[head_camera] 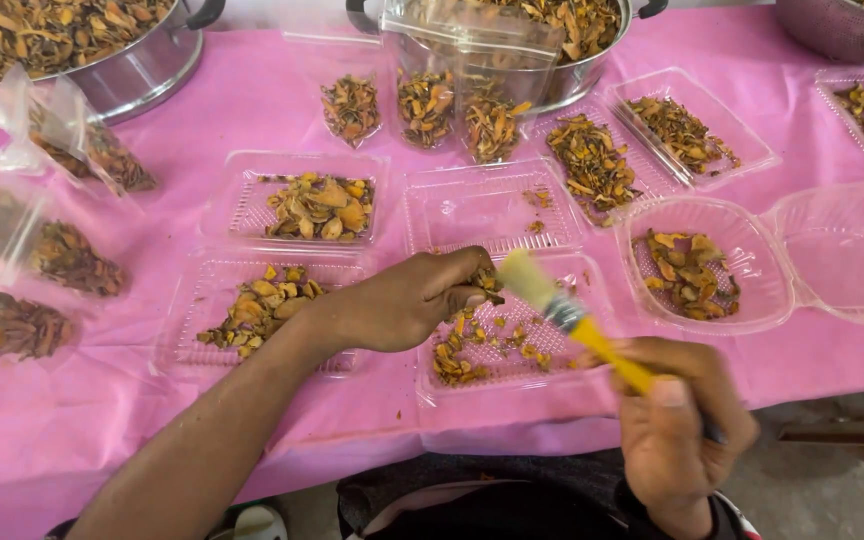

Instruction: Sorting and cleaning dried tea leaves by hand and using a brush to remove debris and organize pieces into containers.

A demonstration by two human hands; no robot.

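Here the left hand has its fingers pinched together on a small dried piece, held over the near clear tray strewn with orange-brown bits. Just right of it, the right hand has its fingers clamped on a yellow-handled brush, bristles close to the piece. The pink-covered bench carries more trays and bags.

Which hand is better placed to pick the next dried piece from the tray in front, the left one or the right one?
Probably the left hand. It is already over the clear plastic tray, pinching a dried piece. The right hand is off the table edge, busy holding the yellow-handled brush.
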